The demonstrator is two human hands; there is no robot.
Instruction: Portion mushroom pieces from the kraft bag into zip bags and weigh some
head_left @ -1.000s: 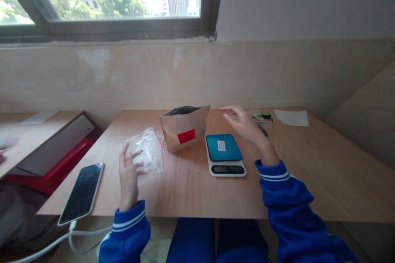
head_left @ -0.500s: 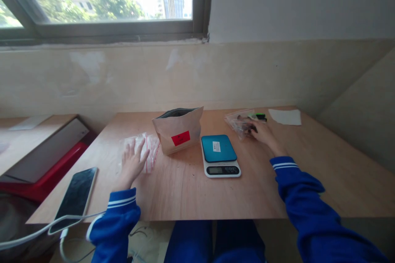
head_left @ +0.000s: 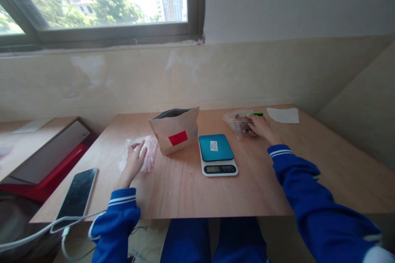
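My left hand [head_left: 134,160] rests over some clear zip bags [head_left: 149,157] with red seal lines. Its fingers are loosely bent, with the thumb held apart. On the far right side of the table, my right hand [head_left: 261,126] touches the right edge of a clear zip bag [head_left: 242,125] that contains brown pieces. Those fingers reach over the bag, partly covering it. Between the hands stands a brown paper pouch [head_left: 176,131] with a red label, its top gaping. Just right of the pouch is a white kitchen scale [head_left: 220,169] with a blue plate.
A black and green object [head_left: 258,114] lies partly hidden behind my right hand. Farther right is a white piece of paper [head_left: 284,115]. A phone [head_left: 77,193] and white cable [head_left: 37,234] lie at the table's left edge. Behind the wooden table [head_left: 185,197] rises a wall.
My left hand's fingers, spread before, are now bent. My right hand has drawn back a little from the bag, so more brown pieces show. The view has shifted slightly.
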